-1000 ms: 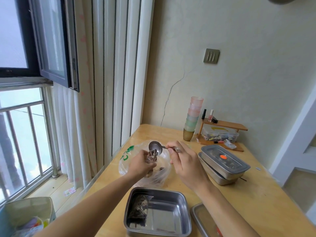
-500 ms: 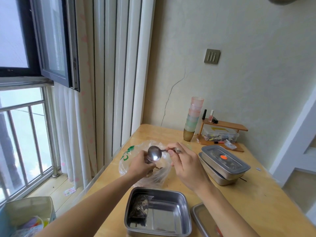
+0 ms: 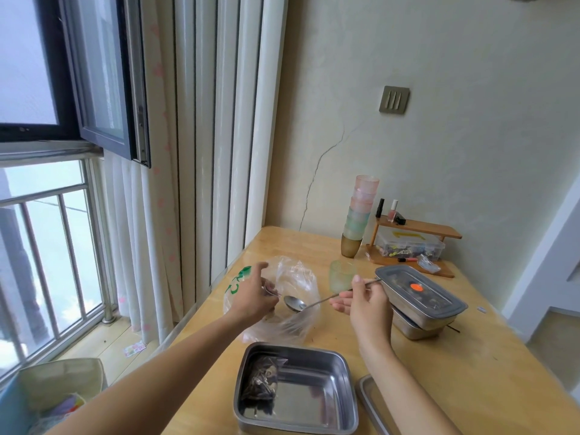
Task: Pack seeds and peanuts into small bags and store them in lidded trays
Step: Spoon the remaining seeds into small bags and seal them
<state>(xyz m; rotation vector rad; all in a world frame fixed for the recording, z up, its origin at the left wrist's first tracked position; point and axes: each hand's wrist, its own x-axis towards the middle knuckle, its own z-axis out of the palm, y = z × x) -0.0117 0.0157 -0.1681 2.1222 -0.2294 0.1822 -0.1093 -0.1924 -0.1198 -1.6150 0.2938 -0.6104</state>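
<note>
Wooden table in a sunny window corner. Gripping a metal spoon by the handle with the right hand, bowl sticking out to its left over the big clear plastic bag. Pinching what looks like a small clear bag in the left hand, just left of the spoon bowl. Nearer than both hands: open steel tray with one filled seed bag inside. Right of the right hand: two stacked steel trays, top one lidded.
</note>
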